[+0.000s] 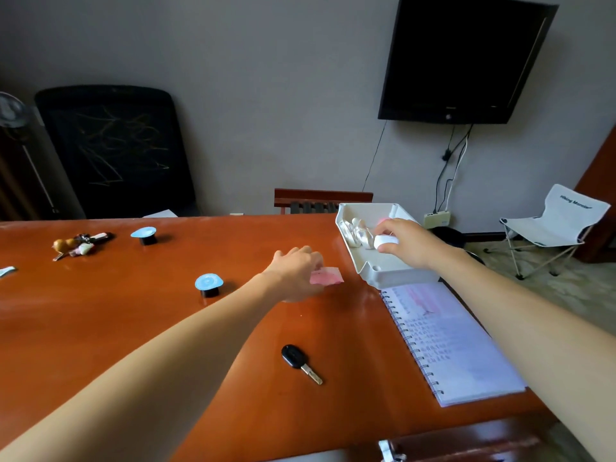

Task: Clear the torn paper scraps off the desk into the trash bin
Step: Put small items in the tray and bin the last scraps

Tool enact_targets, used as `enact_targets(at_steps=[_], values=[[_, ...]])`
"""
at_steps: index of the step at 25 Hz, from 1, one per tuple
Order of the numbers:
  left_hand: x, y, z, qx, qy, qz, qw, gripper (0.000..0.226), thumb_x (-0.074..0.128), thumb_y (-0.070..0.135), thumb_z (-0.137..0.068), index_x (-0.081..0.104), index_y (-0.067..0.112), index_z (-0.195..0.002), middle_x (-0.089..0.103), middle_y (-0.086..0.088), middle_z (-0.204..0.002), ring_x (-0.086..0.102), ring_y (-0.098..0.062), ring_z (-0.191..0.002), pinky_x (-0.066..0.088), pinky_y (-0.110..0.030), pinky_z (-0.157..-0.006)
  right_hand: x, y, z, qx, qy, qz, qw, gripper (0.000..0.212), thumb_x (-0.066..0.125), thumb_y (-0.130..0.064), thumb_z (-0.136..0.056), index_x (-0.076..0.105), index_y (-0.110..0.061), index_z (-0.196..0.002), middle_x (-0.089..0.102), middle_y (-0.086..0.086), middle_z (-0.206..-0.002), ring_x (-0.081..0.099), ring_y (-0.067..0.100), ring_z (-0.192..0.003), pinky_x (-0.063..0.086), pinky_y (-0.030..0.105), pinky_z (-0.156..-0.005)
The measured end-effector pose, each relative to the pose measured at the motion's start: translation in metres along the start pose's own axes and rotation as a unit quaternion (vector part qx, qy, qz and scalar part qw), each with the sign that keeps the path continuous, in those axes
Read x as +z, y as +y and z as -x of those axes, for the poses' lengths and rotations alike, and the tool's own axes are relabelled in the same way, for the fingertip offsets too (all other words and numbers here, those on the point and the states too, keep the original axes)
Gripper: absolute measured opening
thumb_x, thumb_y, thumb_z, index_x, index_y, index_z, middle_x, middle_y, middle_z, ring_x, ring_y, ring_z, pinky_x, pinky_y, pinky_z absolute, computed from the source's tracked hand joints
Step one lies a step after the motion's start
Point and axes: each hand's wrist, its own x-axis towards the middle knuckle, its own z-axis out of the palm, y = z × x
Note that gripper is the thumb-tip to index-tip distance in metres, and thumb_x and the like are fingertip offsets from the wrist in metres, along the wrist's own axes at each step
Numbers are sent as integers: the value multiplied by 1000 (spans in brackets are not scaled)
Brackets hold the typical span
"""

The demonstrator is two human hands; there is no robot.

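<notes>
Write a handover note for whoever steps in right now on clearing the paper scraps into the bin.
Left hand: pinching the pink scrap, which lies on the desk.
Right hand: holding a white scrap over the bin.
Done: several scraps lie in the bin.
Left: drop the white scrap, bin the pink one, then check the pale bit at the desk's far left edge.

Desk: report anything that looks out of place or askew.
A torn pink scrap lies loose beside the white bin, the left hand pinching it. The bin sits askew on the desk, by the spiral notebook.
</notes>
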Motion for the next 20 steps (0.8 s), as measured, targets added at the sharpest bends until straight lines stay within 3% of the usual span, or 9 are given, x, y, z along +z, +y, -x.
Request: enact_targets(at_steps=[4,7,11,17,20], values=[[-15,11,-36,3,70,-10,997,34,57,43,-93,57,25,-123,52,3,-117,49,-19,-106,34,-41,-93,0,19,-11,13,3,0,1000,25,62,-16,-94,60,-16,-120,56,2,-133,50,24,-122,38,37,-102],[-11,21,-64,4,73,-26,997,31,53,38,-96,60,24,-122,52,0,-113,49,-21,-108,32,-44,-95,10,33,-21,19,-11,-15,1000,23,59,-10,-95,60,-15,-117,43,1,-148,45,23,-130,36,33,-102],[1,34,-100,16,54,-21,998,32,56,34,-96,61,22,-126,49,-2,-116,48,-23,-108,30,-43,-91,22,51,-31,40,-30,-26,998,24,53,-5,-97,56,-20,-116,48,-4,-139,53,14,-105,36,29,-93],[19,45,-142,20,43,-18,999,40,57,39,-95,57,22,-131,52,-1,-122,51,-23,-108,29,-41,-90,29,74,-50,66,-26,-14,997,23,52,-10,-97,55,-17,-119,51,5,-139,56,21,-111,38,35,-101],[28,52,-152,23,53,-6,998,39,56,45,-95,57,22,-126,56,-1,-121,54,-25,-108,30,-42,-94,35,81,-56,72,-39,0,997,34,56,-7,-95,51,-16,-127,51,6,-142,53,27,-120,39,36,-103]])
